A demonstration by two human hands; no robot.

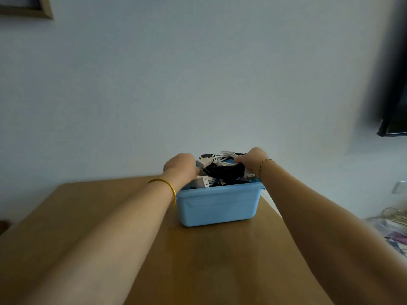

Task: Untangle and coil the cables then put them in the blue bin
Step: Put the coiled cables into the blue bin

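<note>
A blue bin (217, 205) stands on the far part of a wooden table (136, 249), near its right edge. Black and white cables (222, 169) with white plugs fill it and rise above the rim. My left hand (180, 166) grips the bin's left rim, fingers curled over the edge. My right hand (253, 160) sits at the bin's right side, fingers curled round a black cable bundle at the top of the pile. Both arms are stretched forward.
A pale wall stands right behind the bin. A dark screen (394, 119) hangs at the upper right, and a picture frame corner (33, 9) at the upper left. Cloth and wires (392, 225) lie off the table's right side by a wall socket (399, 187).
</note>
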